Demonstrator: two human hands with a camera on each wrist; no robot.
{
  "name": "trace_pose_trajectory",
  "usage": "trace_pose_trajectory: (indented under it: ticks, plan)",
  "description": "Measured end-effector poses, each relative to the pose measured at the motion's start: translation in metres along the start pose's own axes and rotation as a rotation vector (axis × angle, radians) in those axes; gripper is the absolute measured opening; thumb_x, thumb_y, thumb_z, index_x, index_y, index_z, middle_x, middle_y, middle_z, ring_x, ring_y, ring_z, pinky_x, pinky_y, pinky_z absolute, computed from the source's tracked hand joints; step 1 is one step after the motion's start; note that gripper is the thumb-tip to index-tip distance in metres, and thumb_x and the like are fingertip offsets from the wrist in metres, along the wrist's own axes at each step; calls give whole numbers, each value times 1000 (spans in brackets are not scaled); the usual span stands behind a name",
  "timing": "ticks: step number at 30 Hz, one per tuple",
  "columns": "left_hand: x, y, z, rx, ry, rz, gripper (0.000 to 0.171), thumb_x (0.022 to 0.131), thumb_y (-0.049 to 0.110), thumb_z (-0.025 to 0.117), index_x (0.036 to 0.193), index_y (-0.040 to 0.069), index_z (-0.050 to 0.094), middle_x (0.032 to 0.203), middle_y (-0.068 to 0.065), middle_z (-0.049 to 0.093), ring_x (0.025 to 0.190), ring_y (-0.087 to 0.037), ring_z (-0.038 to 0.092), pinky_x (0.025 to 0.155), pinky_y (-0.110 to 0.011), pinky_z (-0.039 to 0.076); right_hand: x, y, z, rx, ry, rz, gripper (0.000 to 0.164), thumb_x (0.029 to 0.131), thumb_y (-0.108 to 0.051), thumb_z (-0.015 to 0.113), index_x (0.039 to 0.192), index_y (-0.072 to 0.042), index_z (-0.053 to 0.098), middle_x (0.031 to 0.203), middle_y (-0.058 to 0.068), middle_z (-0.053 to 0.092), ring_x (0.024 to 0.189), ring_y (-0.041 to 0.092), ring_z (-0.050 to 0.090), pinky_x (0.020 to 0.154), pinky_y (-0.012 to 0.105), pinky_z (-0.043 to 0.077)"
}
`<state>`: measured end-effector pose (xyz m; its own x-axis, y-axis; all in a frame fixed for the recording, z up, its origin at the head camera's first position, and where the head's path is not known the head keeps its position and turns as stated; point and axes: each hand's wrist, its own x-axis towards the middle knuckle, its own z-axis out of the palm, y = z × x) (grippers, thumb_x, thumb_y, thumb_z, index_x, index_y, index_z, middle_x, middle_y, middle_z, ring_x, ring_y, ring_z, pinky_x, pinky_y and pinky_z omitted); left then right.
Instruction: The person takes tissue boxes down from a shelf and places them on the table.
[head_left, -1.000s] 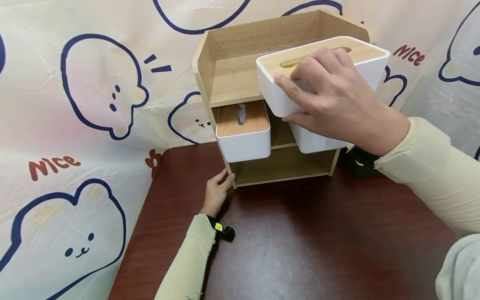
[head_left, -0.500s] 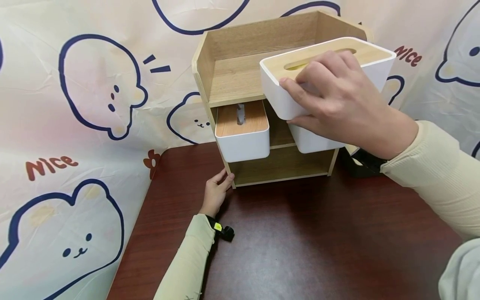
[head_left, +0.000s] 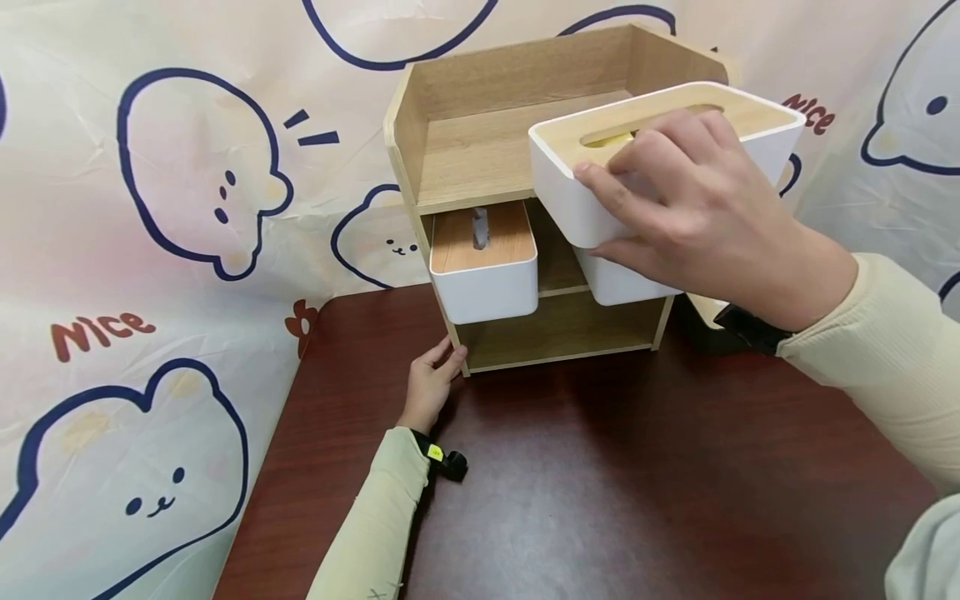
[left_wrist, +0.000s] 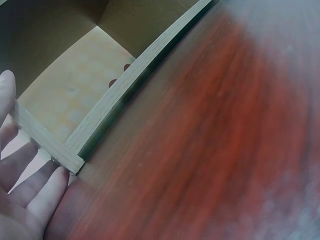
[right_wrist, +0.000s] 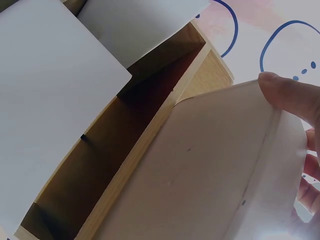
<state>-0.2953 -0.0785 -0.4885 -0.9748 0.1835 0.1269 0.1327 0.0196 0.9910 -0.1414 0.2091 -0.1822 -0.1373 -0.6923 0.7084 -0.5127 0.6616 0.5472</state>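
Observation:
My right hand (head_left: 712, 212) grips a long white tissue box (head_left: 562, 196) with a pale wooden lid, held up tilted in front of the wooden desk shelf (head_left: 480, 158). Something yellow shows in its lid slot. From the right wrist view, the thumb lies at the rim of the held tissue box (right_wrist: 195, 155). At the lower left, my left hand (head_left: 429, 387) pinches the front edge of the shelf's side panel. The left wrist view has this panel (left_wrist: 50, 142) between thumb and fingers. A smaller white tissue box (head_left: 486, 292) stands in the middle tier.
Another white box (head_left: 618, 279) sits at the right of the middle tier, partly hidden by the held one. A dark object (head_left: 697, 329) stands beside the shelf, behind my right wrist. A printed cloth (head_left: 187, 167) hangs behind the dark red wooden table (head_left: 555, 492).
My right hand has carried the tissue box right and slightly down, uncovering more of the top shelf. The left hand keeps its hold on the side panel.

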Motion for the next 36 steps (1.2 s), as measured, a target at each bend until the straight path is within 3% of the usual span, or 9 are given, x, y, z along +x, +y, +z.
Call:
trace_pose_trajectory:
  ticks: [5, 12, 19, 22, 29, 36]
  plan:
    - [-2, 0, 1, 3, 1, -5, 68, 84, 45, 73, 139, 10, 54, 142, -10, 49, 112, -21, 61, 87, -27, 52, -1, -3, -2, -1, 26, 0, 54, 71, -15, 81, 120, 1, 63, 92, 21, 54, 81, 47, 50, 66, 59, 41]
    - [-14, 30, 5, 20, -22, -19, 54, 93, 26, 68, 139, 4, 52, 143, -17, 46, 112, -24, 60, 89, -28, 51, -1, -5, -7, -12, 26, 2, 58, 67, -15, 85, 118, 1, 63, 92, 21, 54, 81, 47, 50, 66, 59, 41]
    - [-15, 38, 8, 63, -11, -7, 50, 94, 25, 68, 138, 6, 54, 140, -16, 50, 110, -22, 62, 88, -28, 51, 0, -7, -10, -15, 24, 5, 58, 67, -15, 84, 118, 1, 63, 90, 21, 53, 79, 47, 50, 63, 59, 40]
    - [-15, 37, 9, 80, -3, -6, 49, 94, 23, 68, 137, 5, 55, 139, -15, 51, 111, -22, 61, 89, -28, 51, -1, -8, -11, -16, 19, 11, 57, 68, -16, 83, 118, 2, 63, 90, 21, 53, 78, 47, 49, 63, 59, 39]
    - [1, 6, 3, 44, -12, -20, 53, 91, 31, 71, 138, 11, 55, 141, -11, 50, 114, -19, 59, 90, -27, 51, -3, -11, -15, -13, 14, 16, 61, 64, -17, 84, 118, 1, 62, 91, 21, 53, 77, 47, 48, 63, 61, 39]
    - [3, -1, -1, 21, -3, -6, 62, 85, 45, 73, 137, 15, 57, 140, -7, 51, 109, -18, 63, 88, -26, 51, -9, -11, -19, -15, 33, 31, 54, 69, -19, 79, 117, 0, 62, 91, 21, 53, 77, 48, 48, 63, 61, 38]
